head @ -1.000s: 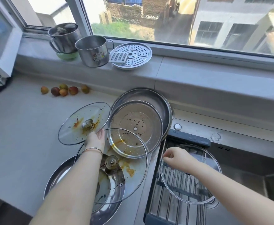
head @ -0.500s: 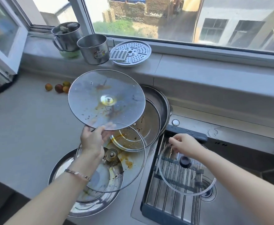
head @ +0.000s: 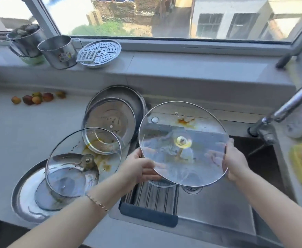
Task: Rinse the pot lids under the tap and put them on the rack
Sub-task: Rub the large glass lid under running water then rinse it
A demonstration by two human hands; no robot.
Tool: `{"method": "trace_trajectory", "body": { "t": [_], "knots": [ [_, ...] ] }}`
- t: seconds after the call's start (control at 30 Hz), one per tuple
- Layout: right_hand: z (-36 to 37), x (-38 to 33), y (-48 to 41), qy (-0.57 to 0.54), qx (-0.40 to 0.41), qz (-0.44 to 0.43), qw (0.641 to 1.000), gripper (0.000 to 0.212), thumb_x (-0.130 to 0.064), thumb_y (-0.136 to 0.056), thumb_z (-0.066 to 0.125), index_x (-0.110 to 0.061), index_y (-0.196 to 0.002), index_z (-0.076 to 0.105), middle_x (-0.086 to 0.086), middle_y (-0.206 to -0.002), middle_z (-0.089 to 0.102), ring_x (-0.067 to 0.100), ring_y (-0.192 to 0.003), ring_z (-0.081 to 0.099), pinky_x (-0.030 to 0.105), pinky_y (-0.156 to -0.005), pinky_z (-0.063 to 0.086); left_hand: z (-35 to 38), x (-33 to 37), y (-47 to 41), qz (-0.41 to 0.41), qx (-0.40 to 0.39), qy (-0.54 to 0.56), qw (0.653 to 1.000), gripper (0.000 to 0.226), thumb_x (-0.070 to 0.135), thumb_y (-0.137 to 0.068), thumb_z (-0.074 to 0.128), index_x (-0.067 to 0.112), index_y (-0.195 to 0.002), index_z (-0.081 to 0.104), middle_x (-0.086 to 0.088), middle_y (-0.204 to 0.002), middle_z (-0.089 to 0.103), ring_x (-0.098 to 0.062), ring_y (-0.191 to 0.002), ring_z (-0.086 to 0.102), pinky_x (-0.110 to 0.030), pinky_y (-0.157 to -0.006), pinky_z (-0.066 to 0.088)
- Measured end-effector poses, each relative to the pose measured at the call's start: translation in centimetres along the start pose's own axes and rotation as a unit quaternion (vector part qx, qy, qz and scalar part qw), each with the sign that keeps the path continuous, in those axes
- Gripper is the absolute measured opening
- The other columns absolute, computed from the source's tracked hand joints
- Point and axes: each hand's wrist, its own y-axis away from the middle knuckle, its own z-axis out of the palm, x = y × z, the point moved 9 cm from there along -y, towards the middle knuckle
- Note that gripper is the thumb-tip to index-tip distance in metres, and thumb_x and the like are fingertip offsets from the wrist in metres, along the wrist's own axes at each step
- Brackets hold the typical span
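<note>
Both forearms reach in from the near edge, the left with a thin bracelet point(head: 97, 203) at the wrist. The left hand point(head: 141, 170) curls round the near-left rim of the glass lid point(head: 183, 140), thumb over the edge, fingers showing blurred through the glass. The right hand point(head: 236, 161) clasps the right rim the same way. The lid hangs tilted over the steel sink point(head: 218, 212). It is round, clear and metal-rimmed, with an orange smear near its far edge. Under it the ribbed rack point(head: 152, 196) sits in the sink's left part. Left, on the grey counter, a second greasy glass lid point(head: 82, 161) leans on a wide steel dish point(head: 25, 199). The chrome tap point(head: 287, 106) slants in at right. Farther off, 2 steel mugs point(head: 59, 51) stand on the sill.
</note>
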Motion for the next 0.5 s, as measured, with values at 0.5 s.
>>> {"method": "trace_trajectory", "body": {
  "t": [0.5],
  "knots": [
    [-18.3,-0.1,0.0,0.094,-0.011,0.036,0.995,0.044,-0.042,-0.100,0.028,-0.008,-0.088,0.054,0.023,-0.073,0.066,0.024,-0.050,0.067,0.030,-0.056,0.054,15.0,-8.1,-4.1,-0.120,-0.020,0.154,0.981,0.058,0.058,-0.092,0.028,0.021,-0.134,0.045,-0.018,-0.113,0.064,-0.029,-0.077,0.072,-0.040,-0.053,0.059]
  ]
}}
